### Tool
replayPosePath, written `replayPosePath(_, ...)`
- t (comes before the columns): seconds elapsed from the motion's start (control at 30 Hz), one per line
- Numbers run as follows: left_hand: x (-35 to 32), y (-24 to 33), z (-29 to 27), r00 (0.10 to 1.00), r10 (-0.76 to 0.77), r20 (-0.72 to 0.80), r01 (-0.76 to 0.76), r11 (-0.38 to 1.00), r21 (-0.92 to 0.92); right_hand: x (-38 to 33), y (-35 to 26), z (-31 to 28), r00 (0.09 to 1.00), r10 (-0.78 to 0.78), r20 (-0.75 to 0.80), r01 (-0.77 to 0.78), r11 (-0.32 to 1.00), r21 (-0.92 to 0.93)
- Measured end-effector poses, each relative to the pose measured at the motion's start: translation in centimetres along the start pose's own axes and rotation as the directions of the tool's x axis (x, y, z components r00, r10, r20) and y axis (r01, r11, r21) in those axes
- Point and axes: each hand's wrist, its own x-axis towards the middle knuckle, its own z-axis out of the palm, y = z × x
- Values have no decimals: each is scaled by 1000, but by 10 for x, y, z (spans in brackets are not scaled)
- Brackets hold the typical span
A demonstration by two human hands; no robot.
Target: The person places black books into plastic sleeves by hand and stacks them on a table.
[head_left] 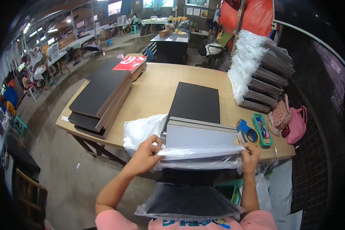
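Observation:
My left hand [145, 155] and my right hand [250, 156] are both closed, pinching a clear plastic bag [199, 153] by opposite ends of its edge. The plastic stretches in folds across the table's near edge. Below it, close to my body, lies a black board [188, 199] in clear plastic; whether the bag I hold is the same piece, I cannot tell. Just beyond my hands sits a pale grey panel [199, 135], with a flat black board [197, 100] behind it. White plastic sheets [142, 132] lie beside my left hand.
Stacked dark boards [99, 92] occupy the wooden table's [157, 82] left side. A tape dispenser [246, 132] and a green tray [262, 129] with small tools stand right. Plastic-wrapped boards [266, 76] are piled at the far right, near a pink bag [296, 124].

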Motion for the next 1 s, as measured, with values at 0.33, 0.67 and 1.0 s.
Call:
replayPosePath(0.33, -16, -137, 8, 709, -146, 689, 691, 338, -639, -61, 65, -37, 676, 566, 472, -735, 473, 485)
replayPosePath(0.67, -73, -340, 106, 605, -423, 675, 787, 187, -588, -144, 190, -42, 428, 789, 441, -842, 526, -123)
replayPosePath(1.0, -11, -128, 62, 543, 670, -506, -261, 708, 656, -160, 300, -56, 679, 670, 302, -452, 705, -546)
